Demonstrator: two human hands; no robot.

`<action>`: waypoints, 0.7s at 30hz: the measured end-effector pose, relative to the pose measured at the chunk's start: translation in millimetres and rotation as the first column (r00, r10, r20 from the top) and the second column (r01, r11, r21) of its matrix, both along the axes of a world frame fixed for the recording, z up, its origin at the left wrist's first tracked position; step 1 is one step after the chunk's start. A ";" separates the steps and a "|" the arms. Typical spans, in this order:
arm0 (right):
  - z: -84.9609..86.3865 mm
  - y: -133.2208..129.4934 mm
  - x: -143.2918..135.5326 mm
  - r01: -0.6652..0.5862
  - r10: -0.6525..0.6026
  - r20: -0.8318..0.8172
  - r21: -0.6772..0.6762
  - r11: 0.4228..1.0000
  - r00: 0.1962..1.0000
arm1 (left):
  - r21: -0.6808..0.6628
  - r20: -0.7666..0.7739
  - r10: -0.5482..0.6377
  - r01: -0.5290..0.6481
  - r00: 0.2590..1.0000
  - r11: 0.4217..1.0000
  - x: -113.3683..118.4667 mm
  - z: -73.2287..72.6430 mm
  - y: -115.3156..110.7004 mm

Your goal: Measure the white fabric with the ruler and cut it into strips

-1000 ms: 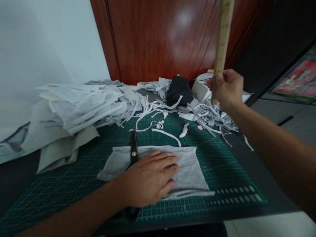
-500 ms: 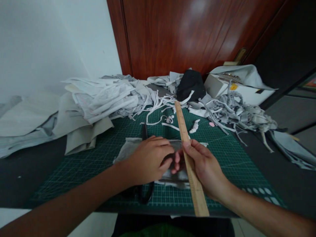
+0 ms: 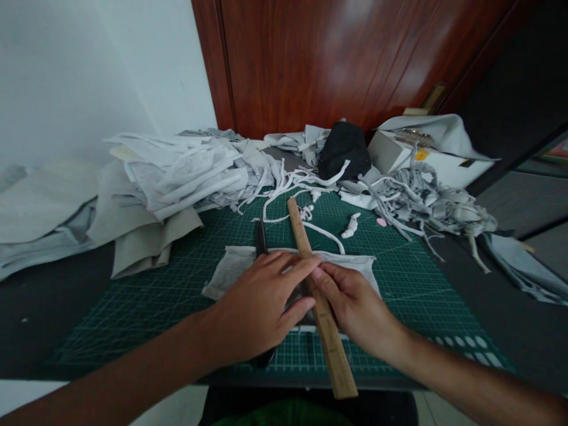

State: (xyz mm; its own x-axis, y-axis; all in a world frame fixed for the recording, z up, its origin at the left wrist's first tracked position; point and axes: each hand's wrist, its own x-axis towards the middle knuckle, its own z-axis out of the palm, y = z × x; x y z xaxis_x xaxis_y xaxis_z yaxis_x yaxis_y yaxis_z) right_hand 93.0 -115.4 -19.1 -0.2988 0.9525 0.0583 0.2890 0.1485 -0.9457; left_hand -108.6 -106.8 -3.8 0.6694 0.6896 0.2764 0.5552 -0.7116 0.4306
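Note:
My right hand point(image 3: 361, 299) pinches a wooden ruler point(image 3: 331, 337) between thumb and fingers, tilted above the cutting mat. My left hand point(image 3: 270, 296) has its fingers stretched out, with the index fingertip at the ruler and the thumb apart near its left edge. Below both hands lies a piece of grey cloth point(image 3: 226, 275) on the green mat. A pair of black scissors point(image 3: 261, 236) rests across the cloth's left part, with its middle hidden under my left hand. A white cord point(image 3: 328, 234) runs just beyond the cloth.
The green cutting mat point(image 3: 412, 296) covers much of the dark table. White and grey fabric point(image 3: 190, 171) is heaped at the back left. A black bundle point(image 3: 344, 151), a white box point(image 3: 435, 163) and tangled grey strips point(image 3: 426, 198) stand along the back right.
The ruler has swung and shifted left in my right hand, and its face looks darker. My left hand has unfolded from curled fingers and now reaches to the ruler.

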 end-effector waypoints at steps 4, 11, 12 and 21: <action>3.1 -1.5 9.6 -0.077 0.045 0.183 0.170 0.982 0.982 | 0.010 -0.035 -0.018 0.018 0.999 1.000 -2.6 -5.5 4.3; -6.5 -4.7 24.3 -0.220 -0.099 0.527 0.509 0.832 0.844 | -0.033 -0.024 -0.001 0.000 1.000 0.999 -8.5 0.9 1.1; -7.0 -5.4 24.6 -0.246 -0.104 0.575 0.497 0.832 0.811 | -0.032 -0.033 0.002 -0.003 0.999 0.999 -9.2 1.2 0.6; -11.6 2.3 28.8 -0.400 -0.050 0.812 0.339 0.852 0.582 | 0.005 -0.066 0.024 -0.023 0.998 1.000 -13.1 -1.2 1.7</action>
State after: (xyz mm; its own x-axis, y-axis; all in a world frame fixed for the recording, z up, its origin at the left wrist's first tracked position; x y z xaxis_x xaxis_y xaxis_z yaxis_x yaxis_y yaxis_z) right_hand 121.8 -113.1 -30.7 -0.5958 0.7958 0.1079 0.7788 0.6054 -0.1644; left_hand -121.7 -105.1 -5.0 0.6699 0.7044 0.2347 0.5990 -0.6995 0.3898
